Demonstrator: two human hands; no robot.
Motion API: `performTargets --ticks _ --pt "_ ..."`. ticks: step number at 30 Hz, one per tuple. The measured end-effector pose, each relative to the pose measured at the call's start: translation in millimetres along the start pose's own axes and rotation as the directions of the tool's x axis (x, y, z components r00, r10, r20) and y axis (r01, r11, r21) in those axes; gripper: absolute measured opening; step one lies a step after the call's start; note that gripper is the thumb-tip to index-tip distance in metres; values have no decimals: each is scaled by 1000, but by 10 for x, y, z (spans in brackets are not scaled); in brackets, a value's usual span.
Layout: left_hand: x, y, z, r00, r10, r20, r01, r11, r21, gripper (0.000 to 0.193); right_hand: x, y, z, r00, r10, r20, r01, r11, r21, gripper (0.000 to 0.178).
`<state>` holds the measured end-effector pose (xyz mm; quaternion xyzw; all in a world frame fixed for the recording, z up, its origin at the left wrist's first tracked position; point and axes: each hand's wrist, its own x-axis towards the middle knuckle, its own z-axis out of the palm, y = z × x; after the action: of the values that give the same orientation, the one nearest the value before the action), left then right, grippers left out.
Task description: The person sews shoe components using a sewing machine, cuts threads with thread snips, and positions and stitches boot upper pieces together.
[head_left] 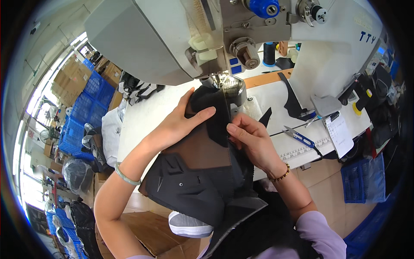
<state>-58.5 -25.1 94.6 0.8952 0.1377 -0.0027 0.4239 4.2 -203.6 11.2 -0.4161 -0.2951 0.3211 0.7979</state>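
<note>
Right fingers (241, 133): pinching black-and-brown fabric panel (198, 153)
Left fingers (204, 115): spread on it, some hidden
White sewing machine (138, 41): beyond them, cut off

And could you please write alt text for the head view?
A person's left hand lies spread over a black and brown workpiece at a sewing machine; the right hand pinches its edge. A blue-handled tool lies on a white table.

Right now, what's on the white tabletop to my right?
A curved black cutout, a blue-handled tool and a white paper, among other things. Whatever tabletop lies beneath the black workpiece you're holding is hidden.
</note>
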Motion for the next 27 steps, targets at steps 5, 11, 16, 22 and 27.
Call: performTargets --ticks 5,11,16,22,27 --pt "10 -155 111 997 -53 -50 53 998 -17 100 -62 171 -1 994 8 -113 9 989 151 14" --pt "-76 27 98 996 -41 -85 40 999 -20 99 -94 41 -3 996 -40 -78 39 999 -23 14" --pt "-53 53 107 993 0 -116 5 999 35 94 -91 29 -1 994 -39 -100 37 999 -21 13" --pt "0 90 65 994 -37 -105 36 999 -13 91 -17 31 8 991 -66 -114 60 997 -54 13" --pt "96 -9 53 989 -103 -110 102 995 -16 92 82 65 -34 983 -140 -115 130 987 -92 14"
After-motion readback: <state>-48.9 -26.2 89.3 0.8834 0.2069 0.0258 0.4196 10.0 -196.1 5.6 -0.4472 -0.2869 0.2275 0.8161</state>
